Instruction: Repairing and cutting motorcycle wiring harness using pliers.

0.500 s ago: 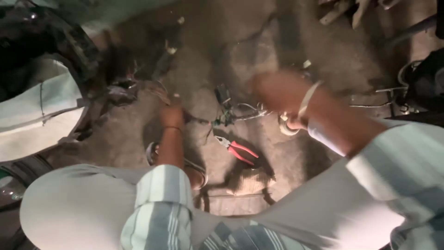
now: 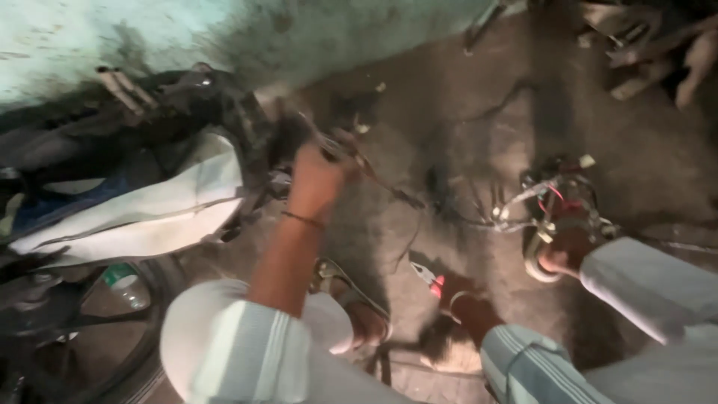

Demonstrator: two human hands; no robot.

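My left hand has gone up and away from the floor to the dark wires beside the motorcycle, and its fingers are curled around one strand. My right hand has dropped low near my knee; blur hides whether it holds anything. The red-handled pliers lie on the concrete floor just beside it. A wire bundle sits farther right.

Your left hand now reaches up to the wires by the motorcycle; your right hand drops beside the red-handled pliers.
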